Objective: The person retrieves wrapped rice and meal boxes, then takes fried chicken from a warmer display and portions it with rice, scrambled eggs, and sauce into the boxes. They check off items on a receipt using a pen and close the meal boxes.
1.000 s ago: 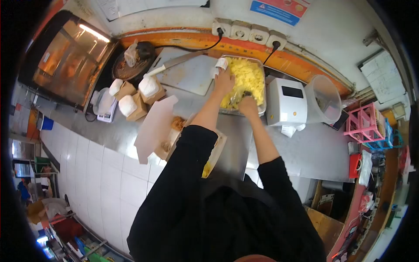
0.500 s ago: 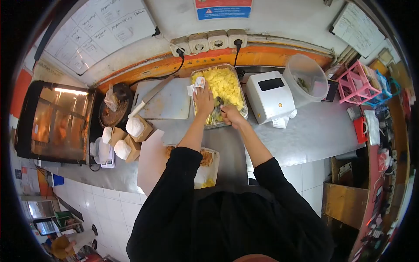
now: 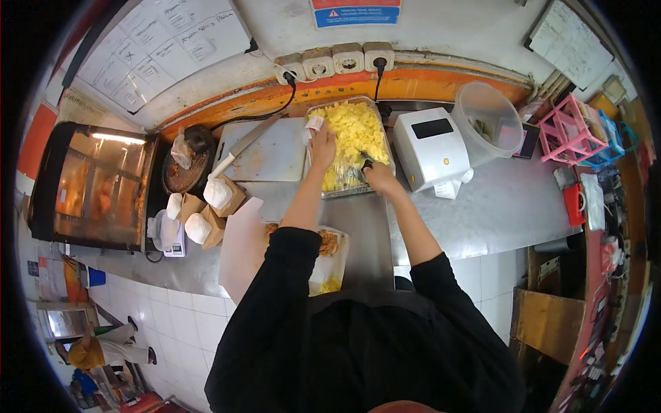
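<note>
A clear plastic-lined tray (image 3: 352,192) holds a heap of yellow crumbly food that looks like scrambled egg (image 3: 354,124). At the tray's left side, my left hand (image 3: 321,149) is closed around a small white printed paper packet or cup (image 3: 315,123). My right hand (image 3: 378,178) grips the dark handle of a serving utensil (image 3: 365,157) at the tray's right; its head is in the yellow food and mostly hidden. Below my left forearm, an open white paper box (image 3: 241,242) contains browned fried pieces (image 3: 329,243) and some yellow food (image 3: 331,283).
Left of the tray, a knife (image 3: 241,149) lies across a white cutting board (image 3: 275,162). Paper-wrapped bundles (image 3: 219,193), a stone mortar (image 3: 184,175) and a lit glass display warmer (image 3: 100,189) stand further left. Rightward are a white label printer (image 3: 428,148) and a clear tub (image 3: 489,120).
My right hand has moved slightly right with the utensil, away from my left hand. The paper item in my left hand has tilted. A person in the background has shifted position.
</note>
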{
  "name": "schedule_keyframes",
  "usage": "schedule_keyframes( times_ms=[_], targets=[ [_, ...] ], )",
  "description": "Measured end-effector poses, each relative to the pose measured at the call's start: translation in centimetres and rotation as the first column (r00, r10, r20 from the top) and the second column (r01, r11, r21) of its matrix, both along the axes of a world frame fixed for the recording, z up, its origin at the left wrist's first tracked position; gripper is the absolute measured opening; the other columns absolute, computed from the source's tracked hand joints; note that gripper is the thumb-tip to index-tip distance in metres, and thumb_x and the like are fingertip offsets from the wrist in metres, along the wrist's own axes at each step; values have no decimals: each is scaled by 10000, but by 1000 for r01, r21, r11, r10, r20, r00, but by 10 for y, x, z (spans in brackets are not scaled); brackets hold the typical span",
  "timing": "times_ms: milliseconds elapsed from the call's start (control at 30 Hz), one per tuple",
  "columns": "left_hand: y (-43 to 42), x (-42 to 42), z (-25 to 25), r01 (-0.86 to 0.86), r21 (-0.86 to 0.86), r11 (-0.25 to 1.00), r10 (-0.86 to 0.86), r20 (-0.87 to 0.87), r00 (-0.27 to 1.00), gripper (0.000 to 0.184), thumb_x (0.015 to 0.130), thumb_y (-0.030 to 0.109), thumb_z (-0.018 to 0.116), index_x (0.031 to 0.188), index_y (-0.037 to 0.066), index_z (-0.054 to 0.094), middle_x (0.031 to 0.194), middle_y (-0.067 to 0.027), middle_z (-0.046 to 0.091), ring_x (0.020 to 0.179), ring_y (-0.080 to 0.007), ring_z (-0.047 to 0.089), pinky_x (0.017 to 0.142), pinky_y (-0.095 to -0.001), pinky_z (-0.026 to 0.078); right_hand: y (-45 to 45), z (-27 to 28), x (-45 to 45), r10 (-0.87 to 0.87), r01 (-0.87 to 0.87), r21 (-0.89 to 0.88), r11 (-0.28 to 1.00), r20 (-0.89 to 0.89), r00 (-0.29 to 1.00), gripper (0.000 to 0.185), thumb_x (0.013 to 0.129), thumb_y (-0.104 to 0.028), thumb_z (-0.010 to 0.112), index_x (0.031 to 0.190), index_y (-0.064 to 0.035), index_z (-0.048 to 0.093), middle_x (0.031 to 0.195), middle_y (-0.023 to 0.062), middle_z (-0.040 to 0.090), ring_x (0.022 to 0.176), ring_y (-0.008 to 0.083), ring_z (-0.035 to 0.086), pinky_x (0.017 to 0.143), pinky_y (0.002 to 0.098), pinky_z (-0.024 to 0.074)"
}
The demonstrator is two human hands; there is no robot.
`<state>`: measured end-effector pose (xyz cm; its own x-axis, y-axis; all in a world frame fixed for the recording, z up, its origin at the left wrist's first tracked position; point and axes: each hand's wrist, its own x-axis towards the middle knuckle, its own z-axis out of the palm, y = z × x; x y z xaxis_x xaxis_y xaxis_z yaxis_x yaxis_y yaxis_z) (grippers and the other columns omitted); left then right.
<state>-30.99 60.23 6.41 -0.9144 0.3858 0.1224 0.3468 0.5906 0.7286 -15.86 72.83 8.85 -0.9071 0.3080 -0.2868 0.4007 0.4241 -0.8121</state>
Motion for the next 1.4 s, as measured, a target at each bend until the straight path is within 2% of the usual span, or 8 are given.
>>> schedule_keyframes(
  times_ms=[133, 267, 367, 567, 700, 833, 1000, 1400],
  targets=[
    [30, 1, 6, -176, -172, 969, 154, -133, 979, 548, 952, 325, 363, 1448, 106, 277, 1413, -189, 384, 1353, -371, 224, 1064, -552, 147, -28, -44, -41, 121, -129, 332, 934, 44, 992, 373, 830, -230, 486, 895, 107, 633, 918, 328, 609, 858, 465, 604, 767, 493, 480],
    [35, 5, -1, -209, -267, 941, 154, -215, 965, 558, 949, 319, 352, 1450, 87, 265, 1382, -202, 420, 1332, -377, 260, 1060, -555, 160, -37, -14, -22, -68, 103, 126, 987, -254, 965, 323, 879, -239, 536, 867, 79, 597, 741, 243, 624, 624, 354, 620, 565, 436, 470],
    [35, 9, 8, -206, -312, 928, 158, -171, 972, 566, 946, 316, 358, 1455, 90, 253, 1413, -195, 385, 1345, -375, 244, 1065, -557, 152, -23, -15, -11, -120, 61, -709, 702, -34, 992, 210, 931, -234, 517, 834, -48, 499, 583, 69, 504, 392, 169, 442, 355, 324, 299],
    [26, -3, -7, -204, -162, 965, 185, -121, 975, 559, 949, 311, 348, 1453, 88, 252, 1468, -202, 291, 1373, -392, 172, 1087, -546, 81, -13, 3, 4, 9, -83, -869, 488, -90, 996, 240, 957, -208, 480, 776, -138, 338, 579, -26, 346, 389, 65, 255, 343, 257, 171],
    [17, -12, -16, -152, 3, 988, 152, -101, 983, 559, 949, 270, 369, 1449, 57, 239, 1451, -233, 296, 1369, -417, 151, 1089, -536, 70, -5, 12, 5, -34, 37, -781, 623, 20, 999, 124, 953, -181, 469, 884, -80, 448, 587, -19, 341, 397, 63, 253, 342, 257, 170],
    [16, -26, -36, -200, 283, 938, 230, -78, 970, 558, 931, 164, 415, 1440, 20, 237, 1380, -277, 373, 1289, -477, 265, 1086, -524, 138, -33, -30, -14, -89, 145, 286, 947, -200, 976, 298, 884, -205, 528, 1034, 53, 525, 835, 226, 630, 698, 363, 632, 619, 450, 497],
    [16, -17, -26, -250, 120, 961, 264, -118, 957, 578, 887, 69, 431, 1428, -8, 244, 1303, -325, 428, 1205, -513, 349, 1077, -519, 192, -50, 21, -19, -220, 226, -83, 971, 82, 972, 440, 840, -258, 546, 1076, 113, 551, 1088, 328, 574, 1045, 455, 552, 917, 472, 429],
    [18, -21, -29, -265, 49, 963, 269, -208, 940, 644, 877, 92, 450, 1450, -3, 172, 1377, -291, 371, 1295, -423, 292, 1109, -493, 101, -10, 9, -1, 92, -137, -811, 568, -103, 990, 143, 968, -172, 458, 1073, -106, 386, 556, -65, 271, 388, 44, 228, 342, 232, 165]
  ],
)
